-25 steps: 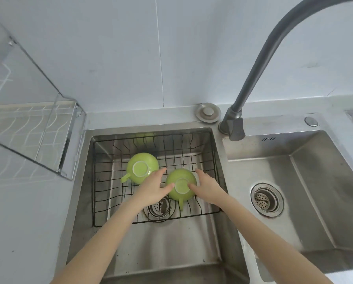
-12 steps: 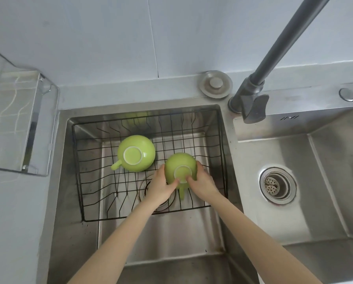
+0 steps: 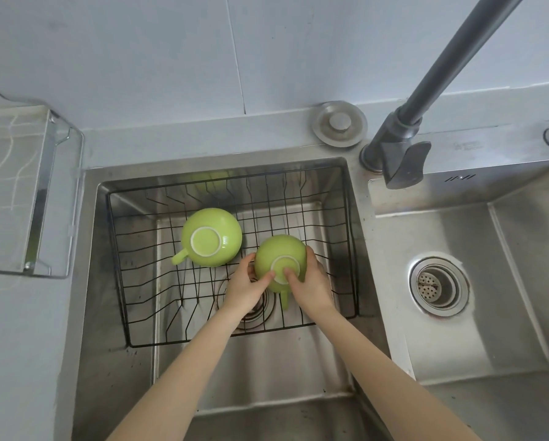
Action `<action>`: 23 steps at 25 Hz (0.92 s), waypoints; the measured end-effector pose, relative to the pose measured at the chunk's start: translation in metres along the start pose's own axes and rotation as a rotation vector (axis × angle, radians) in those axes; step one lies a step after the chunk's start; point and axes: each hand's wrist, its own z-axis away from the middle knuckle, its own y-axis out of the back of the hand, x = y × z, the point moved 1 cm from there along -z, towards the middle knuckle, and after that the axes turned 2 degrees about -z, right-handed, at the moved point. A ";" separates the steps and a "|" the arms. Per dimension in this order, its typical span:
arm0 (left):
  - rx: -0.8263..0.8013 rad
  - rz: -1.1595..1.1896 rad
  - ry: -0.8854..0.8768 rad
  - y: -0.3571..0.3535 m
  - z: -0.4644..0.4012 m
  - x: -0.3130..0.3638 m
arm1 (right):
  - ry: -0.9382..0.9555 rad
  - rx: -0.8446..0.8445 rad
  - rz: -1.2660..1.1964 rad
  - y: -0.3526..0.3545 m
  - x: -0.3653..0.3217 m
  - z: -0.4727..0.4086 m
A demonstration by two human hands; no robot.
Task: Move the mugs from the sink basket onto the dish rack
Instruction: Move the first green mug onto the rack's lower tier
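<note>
Fingers [image 3: 311,259] of the right hand [image 3: 313,286] and of the left hand [image 3: 243,289] curl closed around an inverted green mug [image 3: 279,259], one hand on each side, thumbs on its pale base ring. Held mug: inside the black wire sink basket [image 3: 351,249], right of centre, handle toward 6 o'clock. Second inverted mug [image 3: 211,237]: at 10 o'clock from the first, untouched. Dish rack [image 3: 44,198]: on the desk [image 3: 18,345], at 9 o'clock from the basket. Faucet [image 3: 407,151]: at 2 o'clock.
</note>
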 end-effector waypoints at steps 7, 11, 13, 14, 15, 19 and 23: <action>0.023 0.140 0.019 0.002 0.009 0.003 | 0.002 0.022 -0.112 0.004 -0.007 0.005; 0.063 0.216 0.009 0.007 0.020 0.007 | 0.037 0.050 -0.095 0.012 -0.018 0.012; 0.069 0.257 -0.005 0.011 0.029 0.010 | 0.036 0.047 -0.096 0.019 -0.025 0.020; 0.077 0.270 -0.019 0.012 0.035 0.012 | 0.033 0.037 -0.101 0.023 -0.028 0.025; 0.087 0.274 -0.041 0.014 0.041 0.013 | 0.034 0.029 -0.110 0.026 -0.032 0.032; 0.144 0.285 -0.103 0.022 0.071 0.017 | 0.064 0.015 -0.151 0.038 -0.042 0.065; 0.148 0.306 -0.173 0.034 0.112 0.013 | 0.134 0.004 -0.133 0.043 -0.050 0.106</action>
